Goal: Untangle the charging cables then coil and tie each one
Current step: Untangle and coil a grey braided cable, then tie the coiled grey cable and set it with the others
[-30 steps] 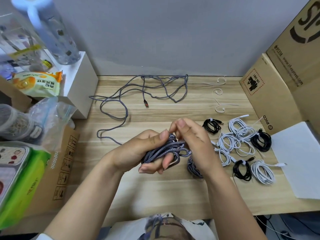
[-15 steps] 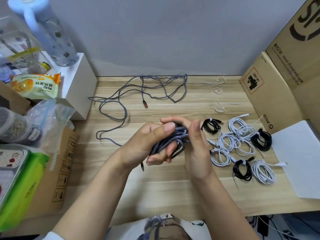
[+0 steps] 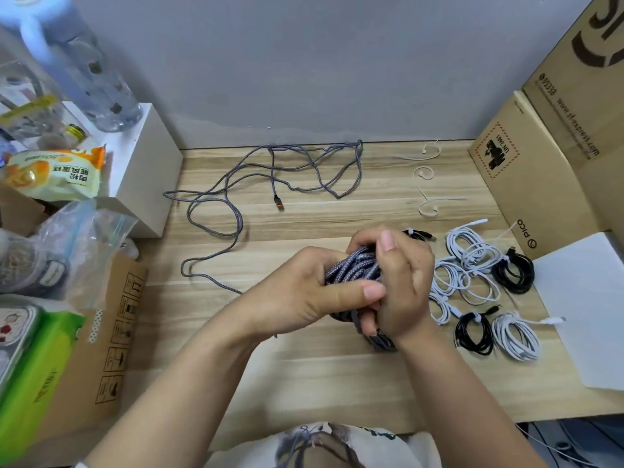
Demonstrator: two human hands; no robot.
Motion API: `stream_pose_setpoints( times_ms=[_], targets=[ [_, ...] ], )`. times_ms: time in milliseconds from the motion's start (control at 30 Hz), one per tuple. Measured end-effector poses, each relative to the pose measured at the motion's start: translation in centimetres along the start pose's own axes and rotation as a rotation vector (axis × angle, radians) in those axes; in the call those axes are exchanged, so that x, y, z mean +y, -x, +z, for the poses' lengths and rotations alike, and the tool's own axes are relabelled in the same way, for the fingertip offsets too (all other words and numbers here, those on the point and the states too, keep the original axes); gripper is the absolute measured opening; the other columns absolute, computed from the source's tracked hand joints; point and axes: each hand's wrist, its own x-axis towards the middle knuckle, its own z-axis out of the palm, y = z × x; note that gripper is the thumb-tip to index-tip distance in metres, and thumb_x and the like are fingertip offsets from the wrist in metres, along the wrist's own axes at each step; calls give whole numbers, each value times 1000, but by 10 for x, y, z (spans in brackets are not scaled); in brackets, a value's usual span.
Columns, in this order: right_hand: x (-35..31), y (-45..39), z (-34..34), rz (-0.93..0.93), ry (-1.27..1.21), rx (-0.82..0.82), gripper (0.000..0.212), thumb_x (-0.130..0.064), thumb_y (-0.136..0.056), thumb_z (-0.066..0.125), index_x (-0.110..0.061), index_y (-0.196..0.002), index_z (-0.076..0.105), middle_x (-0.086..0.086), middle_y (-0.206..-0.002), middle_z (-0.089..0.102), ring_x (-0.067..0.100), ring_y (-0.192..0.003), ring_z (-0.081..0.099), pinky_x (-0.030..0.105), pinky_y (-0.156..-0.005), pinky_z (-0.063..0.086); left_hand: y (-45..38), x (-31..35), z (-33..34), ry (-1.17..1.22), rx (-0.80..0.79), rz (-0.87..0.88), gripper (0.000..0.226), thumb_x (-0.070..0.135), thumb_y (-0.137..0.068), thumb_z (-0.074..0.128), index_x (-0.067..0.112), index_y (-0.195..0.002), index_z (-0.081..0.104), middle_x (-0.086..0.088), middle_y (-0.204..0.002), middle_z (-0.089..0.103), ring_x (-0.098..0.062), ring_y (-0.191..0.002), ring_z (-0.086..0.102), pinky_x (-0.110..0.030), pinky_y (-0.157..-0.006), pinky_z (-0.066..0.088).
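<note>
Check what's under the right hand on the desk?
A grey braided coil pokes out below the right hand, lying on the desk. A black coil shows past its fingers. How either is tied is hidden.

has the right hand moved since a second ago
Yes. The right hand has closed in over the grey coil, toward the left hand, uncovering more of the tied cables.

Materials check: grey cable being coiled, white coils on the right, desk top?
Grey cable: braided fabric sheath, matte; a woven pattern shows. White coils: smooth, likely plastic or rubber jacket, slight sheen. Desk top: light wood grain, possibly laminate.
</note>
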Motion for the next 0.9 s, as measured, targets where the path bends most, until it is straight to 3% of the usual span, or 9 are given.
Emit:
stream_pose_setpoints(
  times_ms=[100, 167, 267, 333, 433, 500, 600, 700, 900],
  targets=[
    [14, -11, -6, -270, 180, -196, 50, -29, -96, 33, -4, -62, 59, 3, -57, 56, 5, -56, 42, 33, -56, 36, -6, 0, -11, -32, -149, -109, 12, 29, -72, 67, 18, -71, 70, -1, -69, 69, -18, -73, 60, -37, -76, 41],
    [24, -23, -9, -354, 191, -278, 56, -33, -99, 28, -3, -62, 59, 3, -55, 55, 9, -52, 42, 35, -55, 36, -14, -1, -11, -48, -190, -117, 14, 31, -73, 63, 23, -63, 68, 7, -63, 64, -16, -70, 55, -29, -75, 41],
    [34, -41, -13, -329, 166, -292, 46, -25, -93, 34, -1, -66, 61, 4, -58, 58, 14, -53, 47, 39, -55, 39, -27, -5, -7, -31, -55, -57, 24, 35, -76, 57, 17, -60, 53, 11, -52, 47, -14, -61, 43, -30, -67, 36],
    [44, -53, -14, -256, 118, -293, 46, -32, -95, 33, -3, -77, 64, 2, -66, 61, 13, -60, 53, 38, -59, 42, -41, -9, -6, 29, 74, -4, 27, 36, -79, 55, 18, -61, 46, 11, -52, 41, -13, -57, 37, -29, -63, 33],
    [66, -76, -15, -79, 85, -241, 67, -70, -89, 16, -21, -100, 61, -2, -78, 59, 13, -72, 57, 25, -64, 41, -57, -14, -9, 43, 252, 43, 31, 34, -85, 53, 27, -57, 40, 11, -55, 35, -11, -56, 32, -18, -57, 32],
    [97, -93, -25, 160, 114, -86, 65, -79, -82, 17, -30, -100, 56, -4, -77, 57, 13, -72, 56, 21, -64, 40, -64, -16, -14, 26, 346, 49, 34, 33, -86, 53, 23, -59, 35, 8, -55, 33, -14, -59, 30, -13, -57, 33],
    [166, -114, -57, 633, 522, 20, 34, -52, -91, 42, -25, -109, 52, -2, -86, 60, 27, -89, 61, 32, -74, 42, -67, -22, -23, 42, 410, 59, 36, 33, -85, 54, 21, -59, 32, 8, -55, 31, -21, -62, 28, -11, -58, 33],
    [211, -114, -89, 985, 895, -79, 35, -26, -90, 51, -15, -123, 46, 14, -118, 60, 36, -111, 55, 36, -87, 42, -68, -29, -30, 47, 441, 59, 36, 36, -83, 54, 22, -58, 33, 9, -55, 32, -18, -60, 30, -13, -57, 32],
    [250, -104, -108, 1089, 1121, -183, 28, -19, -91, 49, -9, -117, 53, 18, -122, 59, 35, -112, 55, 36, -90, 42, -73, -37, -38, 47, 461, 45, 36, 33, -84, 55, 21, -58, 33, 9, -54, 33, -8, -54, 33, -9, -56, 32]
  ],
)
